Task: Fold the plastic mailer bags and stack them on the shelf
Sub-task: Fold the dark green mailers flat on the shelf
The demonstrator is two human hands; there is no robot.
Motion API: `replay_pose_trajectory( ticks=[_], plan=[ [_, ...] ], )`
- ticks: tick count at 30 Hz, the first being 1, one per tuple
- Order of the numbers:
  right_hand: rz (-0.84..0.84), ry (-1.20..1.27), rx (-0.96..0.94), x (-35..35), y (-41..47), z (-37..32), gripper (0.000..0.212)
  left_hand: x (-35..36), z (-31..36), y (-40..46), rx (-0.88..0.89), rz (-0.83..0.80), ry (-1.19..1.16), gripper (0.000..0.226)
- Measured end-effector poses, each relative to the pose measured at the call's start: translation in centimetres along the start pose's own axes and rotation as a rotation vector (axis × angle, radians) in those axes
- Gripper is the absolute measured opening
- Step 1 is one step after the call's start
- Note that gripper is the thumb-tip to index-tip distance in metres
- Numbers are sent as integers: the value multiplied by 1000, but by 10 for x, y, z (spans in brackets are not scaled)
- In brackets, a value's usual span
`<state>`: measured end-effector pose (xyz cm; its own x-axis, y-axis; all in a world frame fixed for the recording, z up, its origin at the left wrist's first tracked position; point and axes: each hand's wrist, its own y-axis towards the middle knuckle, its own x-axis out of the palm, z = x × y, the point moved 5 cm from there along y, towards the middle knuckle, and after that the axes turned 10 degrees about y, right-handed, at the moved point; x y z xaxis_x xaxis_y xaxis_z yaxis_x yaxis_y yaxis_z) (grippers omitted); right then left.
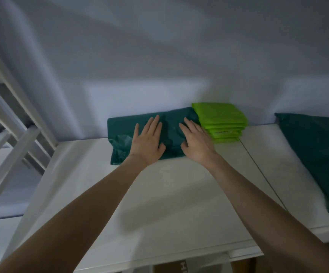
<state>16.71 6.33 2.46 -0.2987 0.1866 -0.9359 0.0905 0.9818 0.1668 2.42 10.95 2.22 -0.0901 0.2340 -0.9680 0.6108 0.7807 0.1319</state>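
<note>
A dark green mailer bag [120, 133], folded into a long strip, lies on the white shelf [159, 194] against the back wall. My left hand [146, 141] presses flat on its middle with fingers straight. My right hand [196, 141] presses flat on its right part, fingers spread. The bag's left end is crumpled. Right beside my right hand stands a stack of several folded bright green mailer bags [221, 120], touching the wall; the dark bag's right end runs up against it.
Another dark green mailer bag [317, 154] lies at the far right of the shelf. White shelf uprights and braces [12, 134] rise at the left. A seam [262, 174] crosses the shelf top. Cardboard [179, 267] shows below the front edge.
</note>
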Motion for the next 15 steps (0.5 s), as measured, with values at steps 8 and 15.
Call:
replay_pose_trajectory(
  ticks=[8,15],
  plan=[
    [168,-58,65,-91,-56,93,56,-53,108,21,110,112,-160,68],
    [165,-140,188,-146,-129,195,60,-81,230,36,234,128,-281,69]
  ],
)
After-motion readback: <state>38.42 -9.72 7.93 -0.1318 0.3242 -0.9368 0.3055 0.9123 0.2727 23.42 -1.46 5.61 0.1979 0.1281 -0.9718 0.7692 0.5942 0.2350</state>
